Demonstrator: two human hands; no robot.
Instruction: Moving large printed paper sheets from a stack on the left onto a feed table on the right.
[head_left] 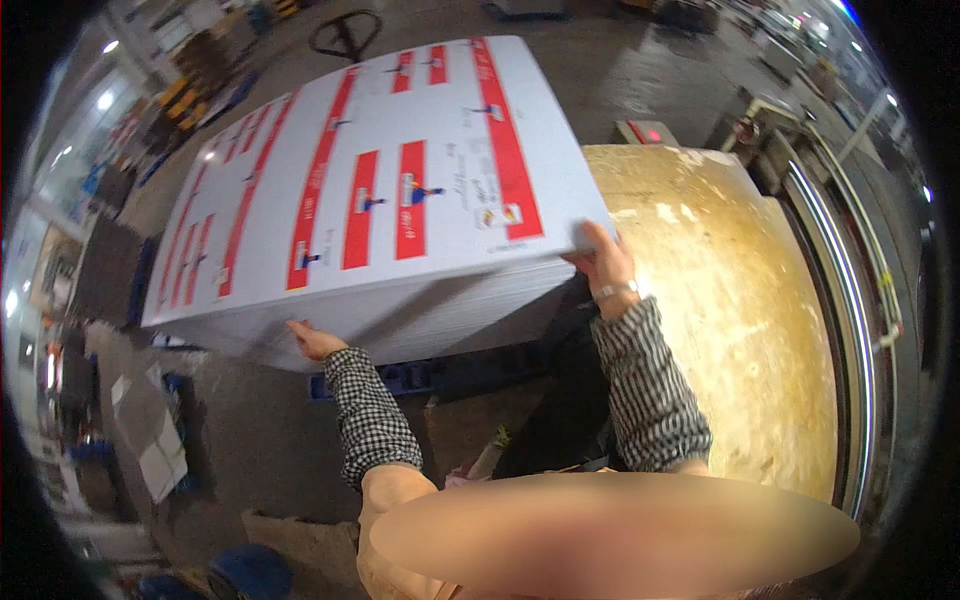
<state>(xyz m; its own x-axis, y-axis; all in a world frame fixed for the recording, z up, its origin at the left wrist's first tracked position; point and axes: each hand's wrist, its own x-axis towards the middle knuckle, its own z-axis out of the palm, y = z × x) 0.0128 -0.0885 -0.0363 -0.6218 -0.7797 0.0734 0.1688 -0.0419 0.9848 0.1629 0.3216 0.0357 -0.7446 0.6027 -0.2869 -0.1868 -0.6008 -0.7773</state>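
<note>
On your left, gray floor (pixel 250 430) spreads out below and beside the big, flat-sided stack of white sheets with red bars on top (pixel 450 180). The stack sits right in front of you, a little left of the middle, and bits of a blue pallet (pixel 400 380) peek out at the bottom of its near side. Your left hand (pixel 318 343), in a black-and-white checked sleeve (pixel 375 420), is by the near side, below the top edge. One finger sticks out toward the left; you cannot tell from here if this hand holds anything. Past the far edge, a dark round handle (pixel 345 35) stands near. Your right hand (pixel 608 262), with a shiny band (pixel 615 290) on its wrist, is at the near right corner. Its thumb is on the corner and the fingers are bent in close, holding the top edge there. Just right of that corner, a flat, worn, yellow-brown board top (pixel 730 300) gives you open space, up to a long, shiny metal rail (pixel 840 270) at its right edge. The long way of the stack goes left to right, its right end slanting a bit away from you. Most red bars run from near to far.
</note>
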